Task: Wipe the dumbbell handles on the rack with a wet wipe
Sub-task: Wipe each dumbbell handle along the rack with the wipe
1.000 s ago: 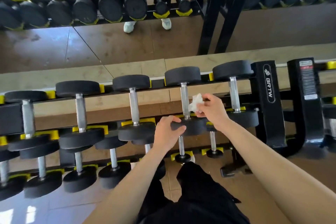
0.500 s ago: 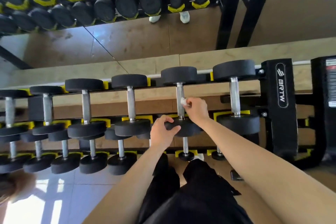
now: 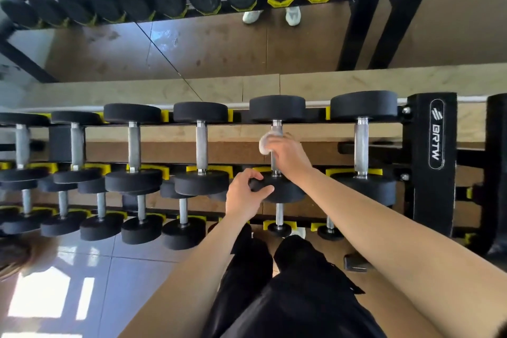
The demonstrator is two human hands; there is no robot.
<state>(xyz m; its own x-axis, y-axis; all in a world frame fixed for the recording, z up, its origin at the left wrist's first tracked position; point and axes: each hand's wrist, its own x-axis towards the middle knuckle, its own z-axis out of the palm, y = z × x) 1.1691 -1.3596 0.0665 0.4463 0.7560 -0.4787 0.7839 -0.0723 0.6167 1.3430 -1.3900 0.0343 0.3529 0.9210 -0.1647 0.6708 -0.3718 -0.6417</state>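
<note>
Head view: gripping wipe (image 3: 265,143) round handle (image 3: 276,125) with right hand (image 3: 286,156), clasping near head (image 3: 288,191) with left hand (image 3: 245,195). Lying on rack (image 3: 434,145) top tier, straight ahead, lengthwise away from body; probably to be stroked along that line.

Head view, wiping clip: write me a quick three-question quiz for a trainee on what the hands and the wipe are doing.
1. True or false: the right hand holds the wet wipe against the handle of a dumbbell on the bottom row.
2. What does the left hand grip? A) the near head of the dumbbell being wiped; B) a second wipe; C) the rack's upright.
3. How many top-row dumbbells lie to the right of the one being wiped?
Key: 1 false, the wiped handle is on the top row; 2 A; 3 one, the rightmost dumbbell.
</note>
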